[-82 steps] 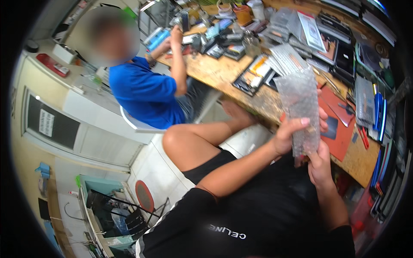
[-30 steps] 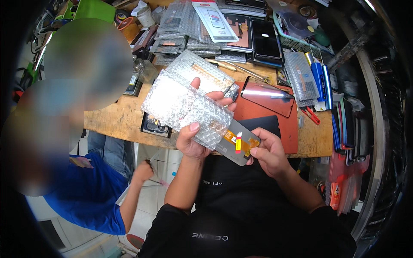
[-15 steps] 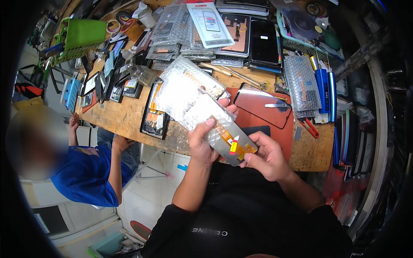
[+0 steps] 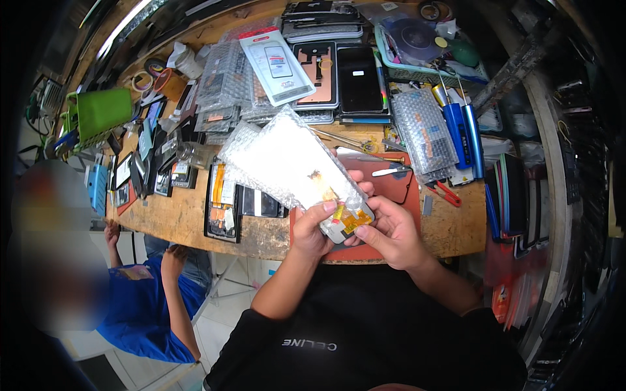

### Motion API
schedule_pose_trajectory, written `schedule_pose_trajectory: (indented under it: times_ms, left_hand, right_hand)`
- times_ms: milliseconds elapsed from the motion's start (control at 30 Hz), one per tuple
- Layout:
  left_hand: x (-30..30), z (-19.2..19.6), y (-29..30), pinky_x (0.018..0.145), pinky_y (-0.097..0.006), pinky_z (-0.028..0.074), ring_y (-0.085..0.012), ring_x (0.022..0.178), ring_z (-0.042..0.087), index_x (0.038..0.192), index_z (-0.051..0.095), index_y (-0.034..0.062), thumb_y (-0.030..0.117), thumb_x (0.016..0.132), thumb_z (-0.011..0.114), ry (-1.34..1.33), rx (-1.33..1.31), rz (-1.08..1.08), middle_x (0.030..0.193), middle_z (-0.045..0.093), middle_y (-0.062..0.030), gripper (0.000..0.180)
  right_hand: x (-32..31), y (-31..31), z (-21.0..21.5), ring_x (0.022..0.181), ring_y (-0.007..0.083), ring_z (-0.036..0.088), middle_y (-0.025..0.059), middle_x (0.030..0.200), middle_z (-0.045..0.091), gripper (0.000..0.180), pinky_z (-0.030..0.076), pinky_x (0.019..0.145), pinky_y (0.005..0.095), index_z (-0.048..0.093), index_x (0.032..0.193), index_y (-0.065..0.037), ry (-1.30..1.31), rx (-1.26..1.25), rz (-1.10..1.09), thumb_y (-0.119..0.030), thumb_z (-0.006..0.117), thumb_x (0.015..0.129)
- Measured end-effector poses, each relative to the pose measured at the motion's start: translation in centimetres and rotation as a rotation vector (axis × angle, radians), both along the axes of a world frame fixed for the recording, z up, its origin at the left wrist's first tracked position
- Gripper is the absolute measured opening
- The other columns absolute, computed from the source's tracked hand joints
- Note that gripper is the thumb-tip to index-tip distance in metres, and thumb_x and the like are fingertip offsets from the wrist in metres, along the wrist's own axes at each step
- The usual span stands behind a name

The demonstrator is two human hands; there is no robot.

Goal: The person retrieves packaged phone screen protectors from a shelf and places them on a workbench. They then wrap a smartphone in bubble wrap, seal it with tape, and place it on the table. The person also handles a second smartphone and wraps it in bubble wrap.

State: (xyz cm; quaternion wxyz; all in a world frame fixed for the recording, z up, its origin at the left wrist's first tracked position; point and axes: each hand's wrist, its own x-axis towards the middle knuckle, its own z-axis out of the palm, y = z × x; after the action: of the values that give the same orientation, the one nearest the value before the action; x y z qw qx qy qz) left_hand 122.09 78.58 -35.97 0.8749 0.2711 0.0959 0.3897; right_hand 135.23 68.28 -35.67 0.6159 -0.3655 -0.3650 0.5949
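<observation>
Over the bench edge, both hands hold a phone screen panel with an orange flex cable at its lower end. A clear bubble-wrap sleeve, washed out by glare, covers most of the panel. My left hand grips the sleeve and panel from the left, thumb on top. Pinching the lower right corner near the flex cable is my right hand. Behind the hands lies a red mat, carrying a black-edged glass panel and tweezers. An opened phone lies left of the sleeve.
Bubble-wrapped parts and a boxed screen protector are piled at the back. Blue screwdrivers and red-handled cutters sit right. A green basket stands far left. Another person in a blue shirt sits at left.
The panel's lower end, bare before, is now mostly inside the bubble-wrap sleeve. Both hands keep hold of it. The whole view has shifted, and the bench contents appear further left.
</observation>
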Motion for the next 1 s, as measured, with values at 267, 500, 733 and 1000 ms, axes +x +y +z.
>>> schedule_pose_trajectory:
  times_ms: [267,500,733,1000]
  left_hand:
    - [-0.5,-0.5,1.7,0.099,-0.047,0.051,-0.0359,0.117,0.061,0.134,0.045,-0.0093,0.017,0.095,0.051,0.15,-0.091,0.115,0.125,0.06,-0.0239,0.048]
    - [-1.7,0.7,2.1,0.086,-0.037,0.057,-0.0215,0.096,0.068,0.122,0.055,-0.004,0.012,0.093,0.059,0.275,-0.061,0.309,0.109,0.067,-0.0147,0.034]
    - [-2.7,1.1,0.6,0.096,-0.042,0.052,-0.0254,0.106,0.065,0.133,0.047,-0.0038,0.014,0.086,0.068,0.349,0.127,0.191,0.121,0.062,-0.0167,0.054]
    - [-0.3,1.6,2.6,0.111,-0.055,0.039,-0.0422,0.13,0.05,0.149,0.027,-0.0058,0.046,0.089,0.052,-0.106,-0.037,0.169,0.144,0.043,-0.0293,0.084]
  right_hand:
    - [-0.8,0.3,-0.9,0.098,0.0122,0.062,0.0101,0.111,0.06,0.025,0.057,0.085,0.0294,0.05,0.12,0.005,-0.002,-0.072,-0.075,0.001,0.057,0.096]
    - [-0.4,1.0,-0.4,0.1,0.0124,0.061,0.0103,0.11,0.06,0.024,0.056,0.086,0.0297,0.051,0.119,0.005,0.024,-0.041,0.022,0.0,0.057,0.096]
    - [-0.4,0.9,-0.3,0.095,0.012,0.064,0.0111,0.111,0.063,0.023,0.056,0.085,0.0287,0.051,0.119,0.006,0.049,-0.079,-0.047,-0.004,0.056,0.099]
    - [0.7,-0.2,-0.3,0.09,0.0101,0.063,0.0094,0.106,0.062,0.026,0.052,0.082,0.0263,0.051,0.121,0.005,0.079,-0.056,0.014,-0.003,0.058,0.098]
